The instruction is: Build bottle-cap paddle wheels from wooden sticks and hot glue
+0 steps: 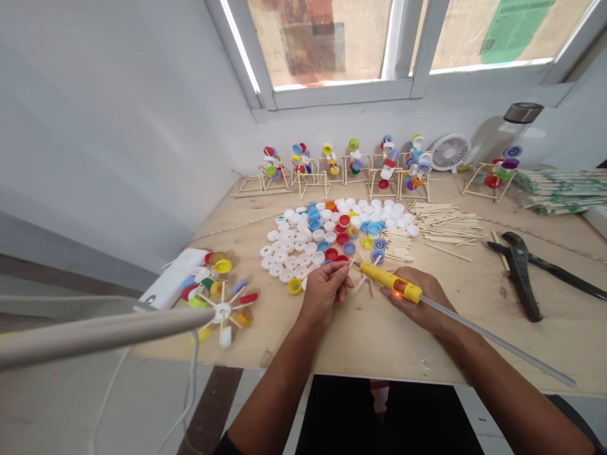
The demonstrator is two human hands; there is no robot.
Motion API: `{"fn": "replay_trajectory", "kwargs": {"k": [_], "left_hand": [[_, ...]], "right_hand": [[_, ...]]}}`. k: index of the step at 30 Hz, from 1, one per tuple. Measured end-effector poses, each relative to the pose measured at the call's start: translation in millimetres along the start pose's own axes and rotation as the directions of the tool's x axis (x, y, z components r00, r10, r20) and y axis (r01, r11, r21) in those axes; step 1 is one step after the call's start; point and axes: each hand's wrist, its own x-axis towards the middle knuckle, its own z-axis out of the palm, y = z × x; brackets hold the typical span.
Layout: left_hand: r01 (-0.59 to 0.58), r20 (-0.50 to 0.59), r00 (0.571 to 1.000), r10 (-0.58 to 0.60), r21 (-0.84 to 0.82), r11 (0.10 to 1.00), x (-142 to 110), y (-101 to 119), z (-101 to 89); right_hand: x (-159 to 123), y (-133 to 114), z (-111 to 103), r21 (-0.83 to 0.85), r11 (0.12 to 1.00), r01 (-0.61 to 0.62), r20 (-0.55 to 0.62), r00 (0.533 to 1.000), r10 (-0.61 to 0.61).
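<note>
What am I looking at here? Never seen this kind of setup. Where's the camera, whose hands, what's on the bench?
There's no machine here: these are a person's bare hands. The single picture comes from a camera worn on that person's head, looking forward and down.

The right hand holds a yellow glue gun, with a long translucent rod sticking out of its back. The left hand pinches what looks like a thin stick near the gun's tip.

On the wooden table are many bottle caps, mostly white, a heap of sticks and a black hand tool. A spoked wheel with caps lies at the left; stick frames line the back.
</note>
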Motion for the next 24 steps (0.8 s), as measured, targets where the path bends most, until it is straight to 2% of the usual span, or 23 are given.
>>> {"fn": "replay_trajectory", "kwargs": {"k": [16,24], "left_hand": [[-0.013,0.002,1.0,0.013,-0.033,0.999,0.0,0.0,0.2],[-0.007,0.002,1.0,0.007,-0.045,0.999,1.2,-1.2,-1.4]], "right_hand": [[0.6,1.6,-1.0,-0.013,0.999,-0.035,-0.035,0.999,0.035],[-0.6,1.3,0.3,-0.001,1.0,-0.004,-0.033,0.999,0.004]]}}
